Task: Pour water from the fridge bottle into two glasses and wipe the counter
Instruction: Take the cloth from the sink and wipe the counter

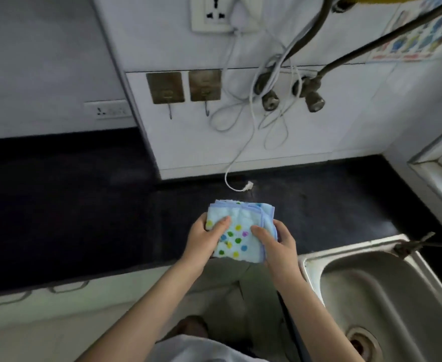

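Two hands hold one folded cloth (240, 231) above the front edge of the dark tabletop (71, 205), just left of the steel sink (371, 296). The left hand (204, 239) closes its grip on the cloth's left edge, thumb lying across the top face and fingers tucked out of sight beneath. The right hand (277, 244) grips the right edge the same way, thumb on top, the other fingers hidden under the folds. Whether the cloth touches the tabletop or is held just clear of it cannot be told from this angle.

The cloth is pale blue terry, folded into a thick square with several layered edges showing at its far right corner, trimmed in a darker blue-violet. Its upper face carries small dots in yellow, green, blue and purple.

Much of the tabletop is in deep shadow and its surface is hard to read; no wet patch can be made out. The sink is cut off by the right and lower borders, with only part of its drain (360, 343) in view. On the tiled wall behind, a white cable (240, 152) hangs down to end with its plug (248, 186) just above the tabletop, beside two taps (293, 97) whose pipes run out of the top of the view. Two adhesive hooks (183, 86) sit to their left.
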Demonstrator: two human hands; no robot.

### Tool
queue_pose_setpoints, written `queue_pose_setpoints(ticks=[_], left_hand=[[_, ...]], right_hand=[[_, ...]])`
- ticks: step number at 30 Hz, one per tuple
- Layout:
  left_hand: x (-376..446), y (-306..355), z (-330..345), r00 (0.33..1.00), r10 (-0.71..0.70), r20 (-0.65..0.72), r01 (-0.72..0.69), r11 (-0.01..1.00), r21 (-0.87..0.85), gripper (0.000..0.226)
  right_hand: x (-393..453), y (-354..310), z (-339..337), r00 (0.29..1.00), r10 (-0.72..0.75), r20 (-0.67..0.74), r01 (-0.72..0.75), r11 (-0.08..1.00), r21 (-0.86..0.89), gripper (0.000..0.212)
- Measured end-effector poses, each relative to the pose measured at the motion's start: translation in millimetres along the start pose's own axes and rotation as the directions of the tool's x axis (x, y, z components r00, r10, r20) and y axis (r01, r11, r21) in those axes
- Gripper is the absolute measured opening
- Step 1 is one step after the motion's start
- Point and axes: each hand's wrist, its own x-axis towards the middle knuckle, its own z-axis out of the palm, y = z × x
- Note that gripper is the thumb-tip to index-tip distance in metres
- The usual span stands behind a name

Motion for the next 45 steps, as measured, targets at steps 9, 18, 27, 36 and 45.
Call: queue_pose_setpoints(ticks=[9,18,27,36,45], left_hand=[[-30.0,-2.9,-132.3,0.984,0.119,-0.134,-0.125,0.991,-0.039,0.021],[-61.5,-21.2,-330.7,0.949,0.094,-0.302,-0.084,0.995,0.046,0.027],[-26.6,-32.0,-420.8,0.930,0.017,-0.367,0.023,0.994,0.105,0.024],[79.4,-37.1,-459.8,0.917,0.097,-0.388,0.079,0.908,0.412,0.037],[110.4,-71.4,-465.7,0.941,0.321,0.108,-0.130,0.050,0.990,0.056]], right_hand=[[-47.1,31.3,119.0,0.993,-0.037,0.116,0.052,0.990,-0.132,0.016],[-111.7,107.8,284.7,0.966,0.054,0.255,-0.003,0.981,-0.196,0.018],[-94.6,139.9,375.4,0.953,0.013,0.301,0.119,0.902,-0.416,0.020],[3.1,167.2,447.1,0.946,-0.046,0.321,0.238,0.770,-0.592,0.049],[43.0,216.3,458.2,0.619,-0.046,0.784,0.761,-0.213,-0.613,0.058]])
